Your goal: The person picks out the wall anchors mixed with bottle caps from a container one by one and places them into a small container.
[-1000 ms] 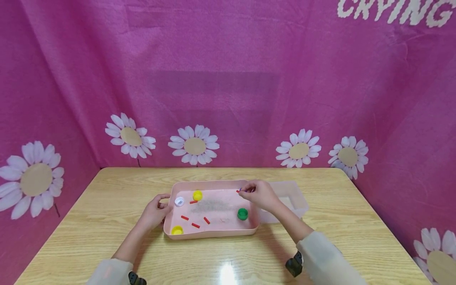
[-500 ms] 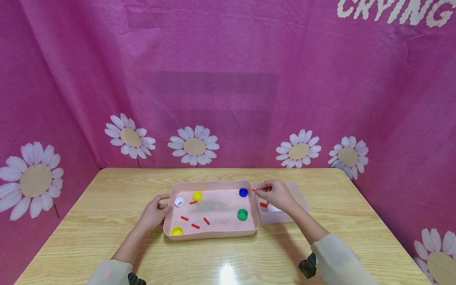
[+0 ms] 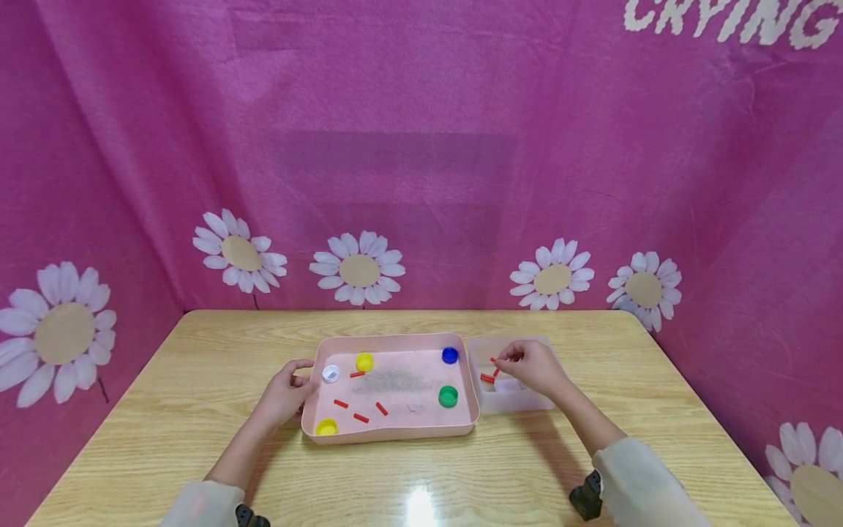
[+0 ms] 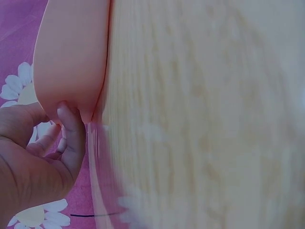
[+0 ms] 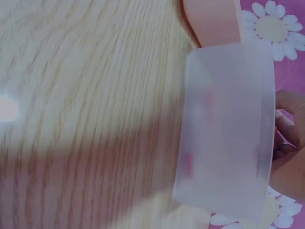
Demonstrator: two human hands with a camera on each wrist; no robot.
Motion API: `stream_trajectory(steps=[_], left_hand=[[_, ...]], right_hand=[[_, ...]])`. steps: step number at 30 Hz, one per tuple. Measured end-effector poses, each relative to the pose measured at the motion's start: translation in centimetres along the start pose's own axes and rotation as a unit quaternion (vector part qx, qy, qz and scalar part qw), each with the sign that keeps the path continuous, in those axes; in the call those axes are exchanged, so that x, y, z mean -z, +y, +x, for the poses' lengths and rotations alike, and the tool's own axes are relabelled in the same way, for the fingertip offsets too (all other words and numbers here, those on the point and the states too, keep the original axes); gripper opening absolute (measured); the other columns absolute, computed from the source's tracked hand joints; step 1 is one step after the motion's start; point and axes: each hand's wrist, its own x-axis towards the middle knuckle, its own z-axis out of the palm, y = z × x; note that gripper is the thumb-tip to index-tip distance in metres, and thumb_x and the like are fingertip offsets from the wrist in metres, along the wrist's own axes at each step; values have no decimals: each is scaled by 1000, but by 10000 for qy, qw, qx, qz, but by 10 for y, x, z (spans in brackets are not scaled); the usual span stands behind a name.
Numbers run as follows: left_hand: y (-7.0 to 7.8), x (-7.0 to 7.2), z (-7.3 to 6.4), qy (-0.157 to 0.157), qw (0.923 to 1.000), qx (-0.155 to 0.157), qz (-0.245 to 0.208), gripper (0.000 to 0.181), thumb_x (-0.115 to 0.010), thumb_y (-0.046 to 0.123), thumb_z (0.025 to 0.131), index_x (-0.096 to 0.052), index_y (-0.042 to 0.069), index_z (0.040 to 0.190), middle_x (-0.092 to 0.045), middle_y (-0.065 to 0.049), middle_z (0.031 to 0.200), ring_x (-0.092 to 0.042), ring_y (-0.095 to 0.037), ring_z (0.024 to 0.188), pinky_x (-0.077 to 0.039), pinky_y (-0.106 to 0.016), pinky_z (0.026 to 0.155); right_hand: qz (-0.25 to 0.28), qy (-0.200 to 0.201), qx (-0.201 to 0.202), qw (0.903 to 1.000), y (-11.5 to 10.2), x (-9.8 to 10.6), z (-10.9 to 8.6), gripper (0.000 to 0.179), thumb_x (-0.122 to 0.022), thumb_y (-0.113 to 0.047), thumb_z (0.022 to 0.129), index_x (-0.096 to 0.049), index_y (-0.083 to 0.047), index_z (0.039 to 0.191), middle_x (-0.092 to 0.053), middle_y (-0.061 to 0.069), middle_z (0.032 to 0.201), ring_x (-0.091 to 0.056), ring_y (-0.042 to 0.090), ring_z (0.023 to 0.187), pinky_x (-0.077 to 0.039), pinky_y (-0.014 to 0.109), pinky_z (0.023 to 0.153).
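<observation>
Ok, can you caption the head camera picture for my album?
Left hand holds pink tray, right hand pinches red stick over cloudy box.

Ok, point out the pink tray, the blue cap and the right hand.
Pink tray (image 3: 402, 393): head view, bare floor.
Blue cap (image 3: 450, 356): head view, centre.
Right hand (image 3: 535, 365): head view, back of the hand.

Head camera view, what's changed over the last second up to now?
The right hand moved rightward from above the blue cap to over the translucent box, carrying a pinched red stick with it. The blue cap, partly hidden before, now shows fully. Unchanged: the left hand gripping the pink tray, and the four red sticks inside it.
</observation>
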Motion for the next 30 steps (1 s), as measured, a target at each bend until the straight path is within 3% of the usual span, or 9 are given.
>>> stream_trajectory(steps=[7,23,30], left_hand=[[-1,0,-1,-37,9999,-55,-115,43,-53,8,93,-40,2,134,-53,-15,95,-55,-16,70,-50,-30,51],[2,1,-1,-89,9998,98,-131,44,-52,8,94,-39,4,135,-50,-13,95,-54,-16,70,-49,-28,51],[1,0,0,-89,9998,119,-118,44,-52,9,94,-39,5,135,-49,-13,95,-53,-16,71,-49,-28,51]], right_hand=[[-132,-139,-73,9998,6,-1,0,10,-67,-13,82,-68,-4,79,-60,2,70,-47,10,63,-39,22,53],[-595,-293,-49,9978,18,1,8,10,-67,-10,79,-68,-2,74,-61,3,68,-48,10,63,-40,22,56],[-1009,-376,37,9942,20,-1,12,9,-67,-11,78,-67,-3,73,-63,3,70,-49,11,66,-41,25,60]])
